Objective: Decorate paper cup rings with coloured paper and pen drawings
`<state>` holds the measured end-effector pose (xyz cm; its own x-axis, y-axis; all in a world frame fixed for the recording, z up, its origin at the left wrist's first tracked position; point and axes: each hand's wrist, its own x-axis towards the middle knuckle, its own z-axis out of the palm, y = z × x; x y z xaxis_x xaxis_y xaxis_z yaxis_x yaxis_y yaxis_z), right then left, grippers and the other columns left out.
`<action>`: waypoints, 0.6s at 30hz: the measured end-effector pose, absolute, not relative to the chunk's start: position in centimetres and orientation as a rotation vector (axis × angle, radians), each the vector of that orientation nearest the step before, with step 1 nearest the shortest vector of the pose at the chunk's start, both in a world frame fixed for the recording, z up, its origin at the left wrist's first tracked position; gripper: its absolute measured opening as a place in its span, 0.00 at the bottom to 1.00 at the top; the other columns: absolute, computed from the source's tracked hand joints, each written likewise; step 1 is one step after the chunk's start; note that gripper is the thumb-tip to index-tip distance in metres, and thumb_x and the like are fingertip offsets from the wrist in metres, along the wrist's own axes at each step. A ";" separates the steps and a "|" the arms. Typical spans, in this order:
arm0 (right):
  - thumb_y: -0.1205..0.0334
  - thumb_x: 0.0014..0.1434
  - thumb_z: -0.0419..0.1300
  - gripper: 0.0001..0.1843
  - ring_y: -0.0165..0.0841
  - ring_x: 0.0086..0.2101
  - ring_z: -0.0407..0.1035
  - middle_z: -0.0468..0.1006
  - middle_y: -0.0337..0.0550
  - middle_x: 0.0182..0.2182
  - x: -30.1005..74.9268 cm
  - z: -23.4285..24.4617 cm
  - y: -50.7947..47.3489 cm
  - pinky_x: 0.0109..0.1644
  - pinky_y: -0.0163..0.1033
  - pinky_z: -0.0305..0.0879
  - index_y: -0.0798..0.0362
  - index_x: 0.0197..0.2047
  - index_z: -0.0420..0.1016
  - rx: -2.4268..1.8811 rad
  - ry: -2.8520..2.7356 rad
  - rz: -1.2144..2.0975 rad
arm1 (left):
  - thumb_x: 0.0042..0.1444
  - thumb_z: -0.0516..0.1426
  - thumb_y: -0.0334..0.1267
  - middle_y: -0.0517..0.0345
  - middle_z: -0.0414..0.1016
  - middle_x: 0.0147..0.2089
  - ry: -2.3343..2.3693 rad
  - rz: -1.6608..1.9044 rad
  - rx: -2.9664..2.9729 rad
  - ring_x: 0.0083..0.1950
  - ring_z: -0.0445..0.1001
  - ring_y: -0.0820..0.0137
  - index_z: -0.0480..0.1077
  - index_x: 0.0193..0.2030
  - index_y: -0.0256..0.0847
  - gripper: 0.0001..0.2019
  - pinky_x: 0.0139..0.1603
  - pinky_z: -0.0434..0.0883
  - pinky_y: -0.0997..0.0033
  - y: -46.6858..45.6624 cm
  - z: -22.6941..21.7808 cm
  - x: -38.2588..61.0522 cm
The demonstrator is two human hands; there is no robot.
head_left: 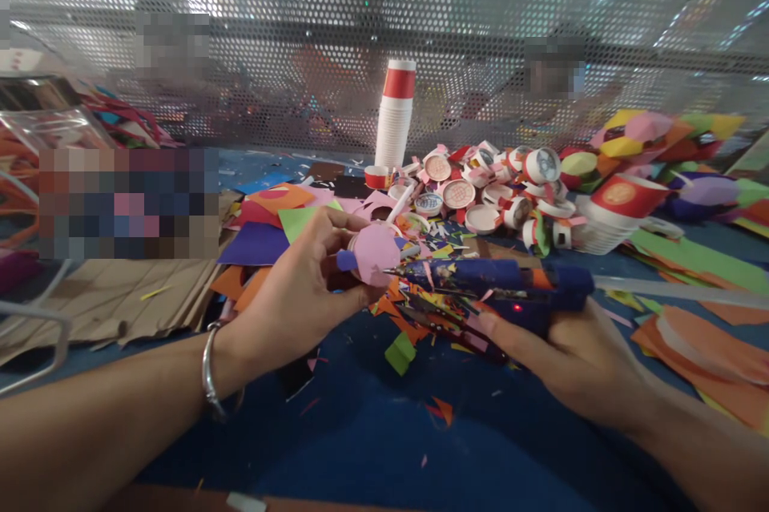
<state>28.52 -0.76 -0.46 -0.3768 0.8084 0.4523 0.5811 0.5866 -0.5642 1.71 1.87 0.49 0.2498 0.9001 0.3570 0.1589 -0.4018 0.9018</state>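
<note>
My left hand (309,280), a silver bangle at its wrist, is closed around a small round craft piece with a pink paper face (376,254). A blue paper tab (347,260) sticks out at its left side, and a white stick-like strip rises behind it. In my right hand (577,352) is a blue glue gun (510,288), its body lying level and a red light glowing on it. The metal nozzle tip points left and meets, or nearly meets, the pink face's right edge. Scissors (438,318) with dark blades lie partly hidden beneath the glue gun.
Behind stands a tall stack of paper cups (395,115). Many cut cup pieces (460,194) are heaped beside it, with tilted nested cups (625,207) to the right. Coloured paper (714,336) and brown cardboard (120,300) lie at the sides. A perforated metal screen (288,55) closes the back.
</note>
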 end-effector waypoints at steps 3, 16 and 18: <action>0.56 0.64 0.60 0.11 0.47 0.42 0.81 0.86 0.42 0.41 28.4 -0.3 -0.6 0.51 0.52 0.79 0.45 0.45 0.82 -1.147 -2.066 0.393 | 0.51 0.70 0.32 0.55 0.75 0.50 0.977 1.192 1.734 0.47 0.79 0.68 0.65 0.49 0.41 0.22 0.47 0.80 0.69 1.8 0.7 1.8; 0.54 0.64 0.58 0.13 0.40 0.29 0.79 0.85 0.39 0.29 28.7 -0.2 0.1 0.33 0.41 0.78 0.47 0.33 0.81 -1.238 -1.984 0.424 | 0.51 0.69 0.29 0.55 0.77 0.52 0.883 0.989 1.585 0.47 0.80 0.70 0.67 0.54 0.43 0.25 0.47 0.79 0.71 2.0 0.3 1.1; 0.54 0.63 0.58 0.12 0.41 0.31 0.79 0.85 0.39 0.30 28.7 -0.3 0.2 0.34 0.43 0.78 0.47 0.34 0.81 -1.252 -1.981 0.361 | 0.52 0.69 0.29 0.55 0.77 0.53 0.869 0.984 1.568 0.46 0.80 0.71 0.67 0.53 0.44 0.24 0.48 0.79 0.71 1.9 0.3 1.1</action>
<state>28.73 0.18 -0.28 -0.2383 0.8636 0.4442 0.6517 0.4813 -0.5862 1.05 1.94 0.25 0.4001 0.9026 0.1590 0.0462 -0.1931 0.9801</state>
